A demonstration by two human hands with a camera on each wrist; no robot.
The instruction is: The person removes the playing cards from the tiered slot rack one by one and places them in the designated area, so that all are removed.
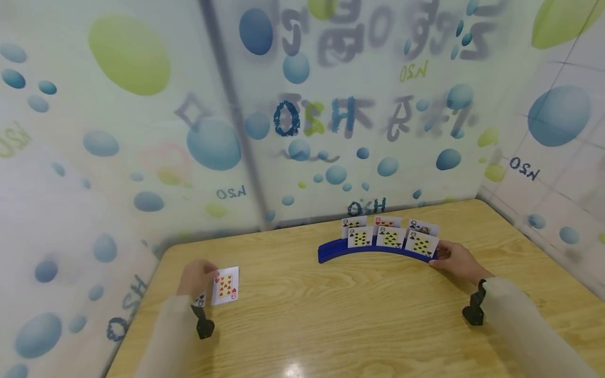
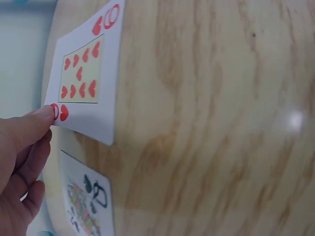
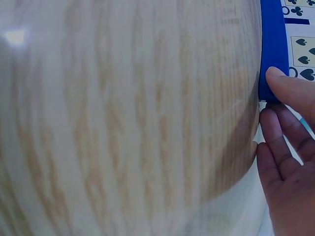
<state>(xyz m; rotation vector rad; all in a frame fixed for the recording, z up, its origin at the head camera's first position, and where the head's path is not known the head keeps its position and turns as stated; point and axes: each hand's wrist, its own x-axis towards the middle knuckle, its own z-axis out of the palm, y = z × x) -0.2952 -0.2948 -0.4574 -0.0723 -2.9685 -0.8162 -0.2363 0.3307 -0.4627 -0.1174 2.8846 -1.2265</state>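
My left hand (image 1: 195,277) pinches a nine of hearts playing card (image 1: 226,286) by one corner, thumb on its face. In the left wrist view, the hearts card (image 2: 78,73) is tilted over the wooden table. A queen card (image 2: 88,201) lies close below that hand, mostly hidden by it in the head view. At the right, my right hand (image 1: 458,261) grips the end of a curved blue card holder (image 1: 333,250). The thumb (image 3: 276,72) presses on the holder's front, fingers around its end. Two rows of cards stand upright in the holder, including a black-suit card (image 1: 421,244) nearest this hand.
The wooden table (image 1: 302,299) runs back to a pale wall covering (image 1: 312,184) printed with blue and green drops. The holder's left end carries no card. Black wrist straps (image 1: 203,323) with small devices sit on both wrists.
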